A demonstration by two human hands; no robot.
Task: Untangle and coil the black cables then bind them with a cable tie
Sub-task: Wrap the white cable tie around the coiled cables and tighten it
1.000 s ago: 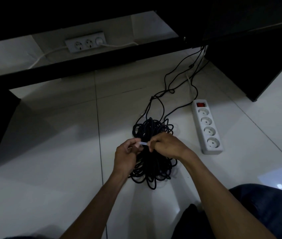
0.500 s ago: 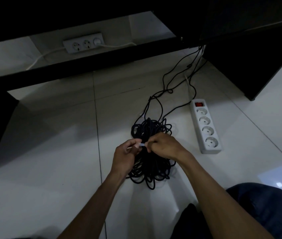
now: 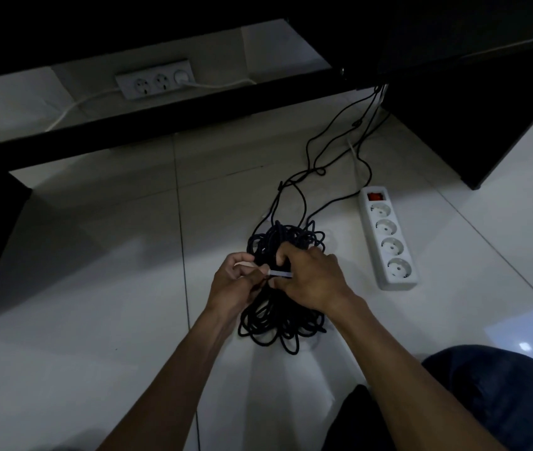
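Observation:
A loose coil of black cables (image 3: 283, 320) lies on the white tiled floor, with strands running back toward the dark furniture. A thin white cable tie (image 3: 279, 274) crosses the middle of the coil. My left hand (image 3: 234, 284) pinches the tie's left end beside the coil. My right hand (image 3: 310, 278) covers the coil's centre and grips the tie's right end; its fingertips are hidden among the cables.
A white four-socket power strip (image 3: 388, 239) with a red switch lies right of the coil. Another white socket strip (image 3: 154, 79) sits behind a black furniture bar (image 3: 161, 118). Dark cabinet (image 3: 470, 109) at back right. My knee in dark trousers (image 3: 502, 395) is at lower right.
Both hands stay on the tie over the coil. The visible stretch of tie between them looks slightly longer, and the view has shifted a little.

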